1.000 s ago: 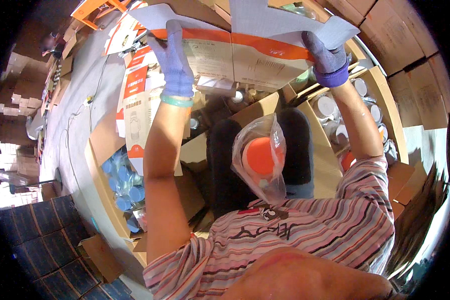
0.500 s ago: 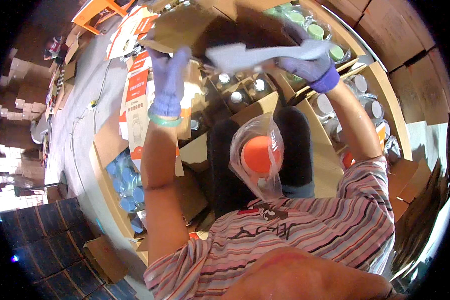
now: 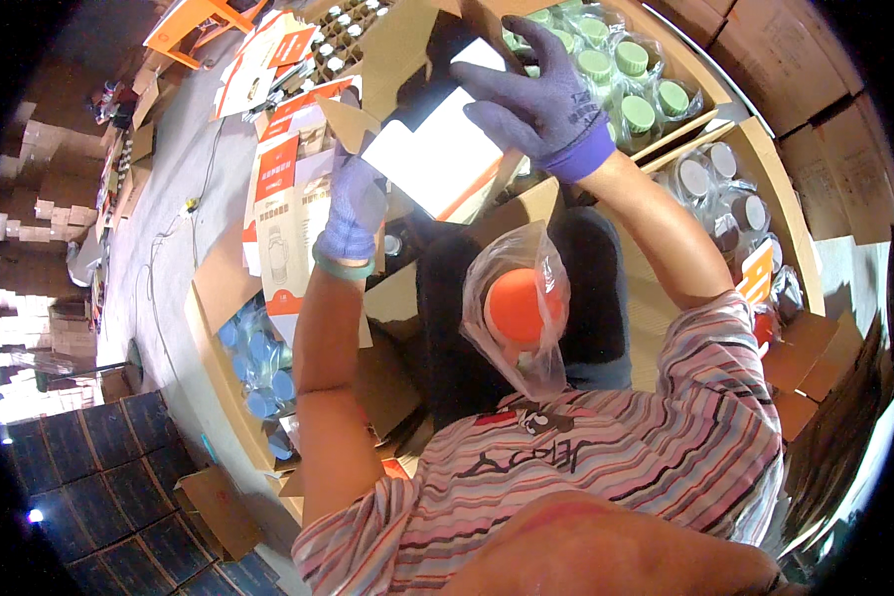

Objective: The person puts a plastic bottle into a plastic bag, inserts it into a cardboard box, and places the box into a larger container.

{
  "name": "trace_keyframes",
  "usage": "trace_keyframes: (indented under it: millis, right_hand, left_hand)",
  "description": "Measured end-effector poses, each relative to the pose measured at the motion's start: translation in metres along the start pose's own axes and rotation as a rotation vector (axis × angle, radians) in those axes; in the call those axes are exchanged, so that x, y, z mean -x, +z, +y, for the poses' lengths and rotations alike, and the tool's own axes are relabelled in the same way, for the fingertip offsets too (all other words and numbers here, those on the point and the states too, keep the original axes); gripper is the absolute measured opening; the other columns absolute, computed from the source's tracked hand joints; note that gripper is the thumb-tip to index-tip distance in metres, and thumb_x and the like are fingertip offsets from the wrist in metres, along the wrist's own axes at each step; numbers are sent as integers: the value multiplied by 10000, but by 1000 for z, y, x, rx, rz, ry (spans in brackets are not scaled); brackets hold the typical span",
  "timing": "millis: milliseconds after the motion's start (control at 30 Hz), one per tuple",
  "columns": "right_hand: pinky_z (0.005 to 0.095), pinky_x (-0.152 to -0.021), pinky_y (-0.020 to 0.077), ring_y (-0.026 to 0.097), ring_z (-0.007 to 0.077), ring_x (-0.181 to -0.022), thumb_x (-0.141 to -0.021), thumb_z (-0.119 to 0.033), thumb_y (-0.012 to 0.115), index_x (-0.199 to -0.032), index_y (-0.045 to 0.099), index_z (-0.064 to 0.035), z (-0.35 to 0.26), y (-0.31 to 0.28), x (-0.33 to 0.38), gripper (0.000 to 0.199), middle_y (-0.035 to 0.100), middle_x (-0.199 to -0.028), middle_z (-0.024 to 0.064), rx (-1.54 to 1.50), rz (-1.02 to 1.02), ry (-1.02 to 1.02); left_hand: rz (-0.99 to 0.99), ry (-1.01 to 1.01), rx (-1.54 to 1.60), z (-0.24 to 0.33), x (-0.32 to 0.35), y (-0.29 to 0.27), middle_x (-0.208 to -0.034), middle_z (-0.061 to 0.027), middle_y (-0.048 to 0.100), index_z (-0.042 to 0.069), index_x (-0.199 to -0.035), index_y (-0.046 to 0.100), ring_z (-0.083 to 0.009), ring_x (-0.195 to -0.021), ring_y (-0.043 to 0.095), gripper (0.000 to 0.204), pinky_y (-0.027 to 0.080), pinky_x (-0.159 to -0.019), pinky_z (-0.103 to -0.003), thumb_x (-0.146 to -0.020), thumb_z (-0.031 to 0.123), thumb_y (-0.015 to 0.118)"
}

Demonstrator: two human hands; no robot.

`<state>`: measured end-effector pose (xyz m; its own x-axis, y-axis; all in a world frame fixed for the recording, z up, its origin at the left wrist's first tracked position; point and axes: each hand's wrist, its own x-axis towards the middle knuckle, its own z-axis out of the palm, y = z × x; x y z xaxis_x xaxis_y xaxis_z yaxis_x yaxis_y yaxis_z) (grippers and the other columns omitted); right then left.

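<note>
A small folding carton (image 3: 435,159), white inside with an orange-red edge, is held tilted in front of me above my knees. My left hand (image 3: 356,199), in a purple knit glove, grips its left side; part of the fingers is hidden behind it. At the carton's upper right, my gloved right hand (image 3: 546,109) has its fingers spread, with thumb and forefinger against a white flap. A jar with an orange lid (image 3: 519,306) in a clear plastic bag rests between my thighs. Flat printed cartons (image 3: 280,228) lie left of my left hand.
Around me stand open cardboard boxes: green-lidded jars (image 3: 634,60) at far right, grey-lidded jars (image 3: 693,179) at right, blue-lidded jars (image 3: 268,387) at left. A divided box of white-capped bottles (image 3: 343,40) is at the far left. Stacked brown boxes (image 3: 785,60) rise at the right.
The carton went from a flat, blurred sheet in my right hand to an opened-out shape between both hands. My left hand has moved onto its side; the right has shifted left, its fingers now spread.
</note>
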<state>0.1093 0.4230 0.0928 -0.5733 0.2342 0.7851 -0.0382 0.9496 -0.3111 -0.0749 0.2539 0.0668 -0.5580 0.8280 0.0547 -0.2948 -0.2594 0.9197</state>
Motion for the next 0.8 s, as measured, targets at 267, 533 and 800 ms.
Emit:
trace_keyframes:
  millis: [267,533,800]
  right_hand:
    - [444,-889,486,539,386,-1078,-766,-257,685,-994,692,-229,31,47,27,230,494,-1271,146,181,-79,257]
    - [413,-964,451,496,346,-1179,-730,-192,639,-1150,604,-227,17,74,32,423,401,-1431,87,392,2,-167]
    - [388,-1019,421,470,284,-1236,-687,-114,650,-1326,476,-163,27,92,16,664,414,-1429,67,160,-136,-169]
  left_hand:
    - [78,294,-438,-41,4,-5,-1346,-102,428,45,-1479,164,-185,-1196,438,820,349,-1015,-313,-793,79,612]
    - [377,524,-1536,-82,-1,3,-1447,-402,25,-199,-1378,-16,-481,-1386,55,1061,100,-1125,-536,-841,511,560]
    - [549,854,-1415,-81,-28,-14,-1323,-307,328,-73,-1369,304,-453,-1212,346,710,300,-1022,-507,-784,167,628]
